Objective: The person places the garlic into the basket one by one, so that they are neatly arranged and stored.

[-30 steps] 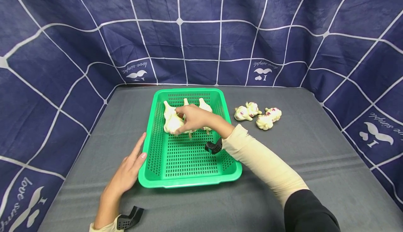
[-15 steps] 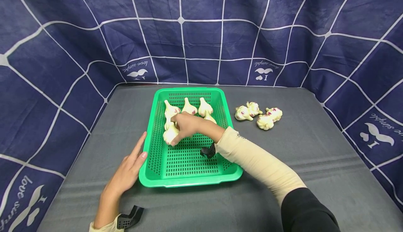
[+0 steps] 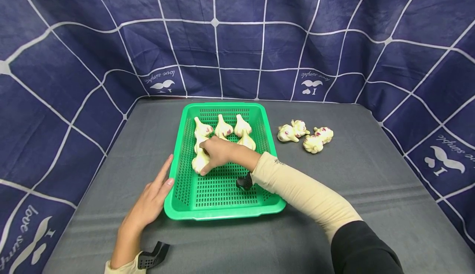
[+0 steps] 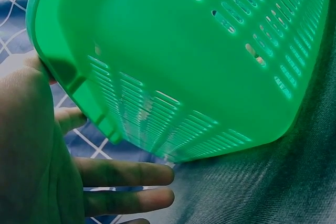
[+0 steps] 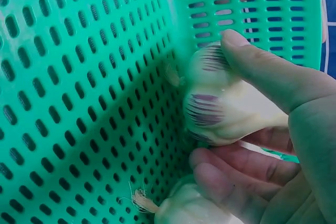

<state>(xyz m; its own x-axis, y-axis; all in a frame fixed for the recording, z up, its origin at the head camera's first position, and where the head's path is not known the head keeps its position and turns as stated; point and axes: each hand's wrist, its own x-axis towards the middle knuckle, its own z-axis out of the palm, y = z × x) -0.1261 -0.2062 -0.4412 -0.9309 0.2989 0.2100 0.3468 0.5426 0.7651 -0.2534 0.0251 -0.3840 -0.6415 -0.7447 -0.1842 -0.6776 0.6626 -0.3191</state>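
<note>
My right hand [image 3: 222,152] reaches into the green plastic basket [image 3: 224,215] and holds a white garlic bulb [image 3: 198,164] near the left wall. The right wrist view shows thumb and fingers round this purple-streaked bulb [image 5: 207,106], close to the basket floor. Further back in the basket lie several more bulbs, among them a back left one [image 3: 203,129], a back middle one [image 3: 223,128] and two at the right [image 3: 246,142]; my hand hides part of the group. Fingers straight, my left hand [image 3: 148,201] touches the basket's left rim from outside.
Several garlic bulbs lie on the grey cloth [image 3: 326,183] right of the basket, one pair [image 3: 292,132] beside another pair [image 3: 317,140]. A blue curtain with white lines [image 3: 237,47] encloses the back and sides.
My right hand has drawn the garlic bulb nearer to me along the basket's left side, uncovering bulbs behind it. The left hand stays at the rim.
</note>
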